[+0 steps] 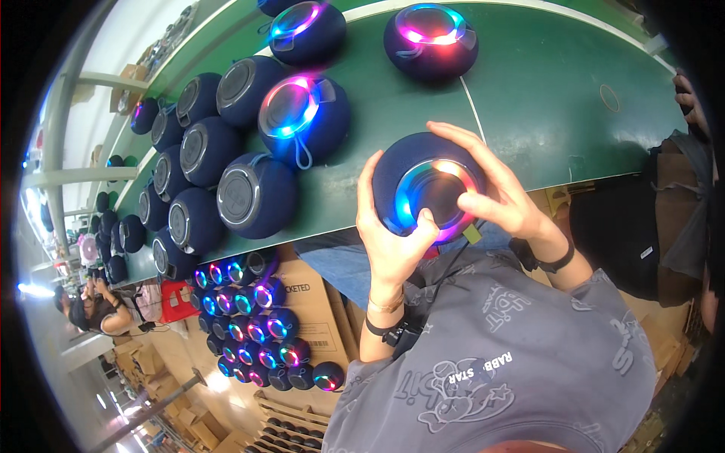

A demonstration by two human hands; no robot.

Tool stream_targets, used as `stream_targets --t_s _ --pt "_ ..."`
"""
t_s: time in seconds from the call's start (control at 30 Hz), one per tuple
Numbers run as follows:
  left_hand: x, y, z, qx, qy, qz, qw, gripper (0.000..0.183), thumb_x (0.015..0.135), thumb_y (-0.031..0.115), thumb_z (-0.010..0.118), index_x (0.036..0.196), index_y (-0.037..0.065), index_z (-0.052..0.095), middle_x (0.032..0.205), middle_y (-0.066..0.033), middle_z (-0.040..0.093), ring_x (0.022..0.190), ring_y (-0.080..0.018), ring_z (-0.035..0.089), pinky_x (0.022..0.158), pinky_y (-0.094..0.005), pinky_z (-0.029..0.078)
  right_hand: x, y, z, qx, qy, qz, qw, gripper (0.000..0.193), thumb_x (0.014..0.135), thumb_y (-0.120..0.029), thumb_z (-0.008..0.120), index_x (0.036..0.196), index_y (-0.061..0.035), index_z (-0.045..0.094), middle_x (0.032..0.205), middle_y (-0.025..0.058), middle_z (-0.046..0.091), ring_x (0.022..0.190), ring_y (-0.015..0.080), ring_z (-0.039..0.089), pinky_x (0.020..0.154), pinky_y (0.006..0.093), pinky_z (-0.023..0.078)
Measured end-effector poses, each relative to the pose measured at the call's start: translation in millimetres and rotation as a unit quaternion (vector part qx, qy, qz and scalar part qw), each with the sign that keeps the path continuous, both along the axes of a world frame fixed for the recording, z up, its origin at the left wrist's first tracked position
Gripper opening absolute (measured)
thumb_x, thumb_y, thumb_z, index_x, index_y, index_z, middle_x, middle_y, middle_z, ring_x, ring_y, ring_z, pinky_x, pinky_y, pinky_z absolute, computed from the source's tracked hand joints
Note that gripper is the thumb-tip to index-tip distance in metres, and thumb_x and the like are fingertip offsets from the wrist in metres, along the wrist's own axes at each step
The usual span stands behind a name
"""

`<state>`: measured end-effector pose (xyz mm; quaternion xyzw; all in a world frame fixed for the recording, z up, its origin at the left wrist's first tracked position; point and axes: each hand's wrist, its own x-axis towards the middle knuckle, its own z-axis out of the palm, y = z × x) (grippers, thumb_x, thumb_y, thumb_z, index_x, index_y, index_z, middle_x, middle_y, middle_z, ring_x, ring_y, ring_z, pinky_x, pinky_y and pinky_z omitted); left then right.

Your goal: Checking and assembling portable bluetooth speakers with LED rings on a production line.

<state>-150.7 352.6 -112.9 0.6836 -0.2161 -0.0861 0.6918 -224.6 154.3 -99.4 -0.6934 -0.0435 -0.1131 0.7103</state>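
Note:
I hold a round dark-blue speaker (404,155) between both hands at the near edge of the green table. A ring of blue, pink and orange light glows around its dark top disc. My left hand (387,245) is closed around its left side, with the thumb on the lit ring's lower edge. Around the right side wraps my right hand (507,198), its fingers along the far side and its thumb over the ring's right part. The speaker's underside is hidden. A small yellow-green tag (473,234) shows just below it.
Unlit speakers (257,196) crowd the left of the green table (551,106); a lit speaker (431,45) stands at the far side. Many lit speakers (279,325) sit below, beside a cardboard box (321,302). Another person (109,313) is at far left; another person's hand (689,102) appears right.

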Motion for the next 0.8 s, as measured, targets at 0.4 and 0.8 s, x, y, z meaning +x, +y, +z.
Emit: stream_targets --t_s 0.4,0.8 --pt "3.7 -0.2 -5.6 -0.042 0.017 -0.011 0.999 0.086 0.073 0.008 0.074 0.154 -0.002 0.047 0.142 -0.0190 0.061 0.131 -0.0303 0.064 0.116 -0.0425 0.050 2.8 5.0 1.0 -0.080 -0.029 -0.014 0.996 0.083 0.092 -0.027 0.078 0.162 -0.0003 0.044 0.164 0.0216 0.044 0.157 0.0361 0.040 0.130 0.0458 0.031" --pt "3.0 -1.1 -3.0 -0.037 0.022 -0.010 0.999 0.087 0.071 0.006 0.072 0.154 -0.001 0.048 0.140 -0.0192 0.063 0.129 -0.0306 0.065 0.114 -0.0422 0.052 2.4 5.1 0.0 -0.079 -0.023 -0.020 0.996 0.084 0.092 -0.029 0.077 0.163 -0.0004 0.043 0.164 0.0223 0.043 0.156 0.0369 0.040 0.129 0.0466 0.032"
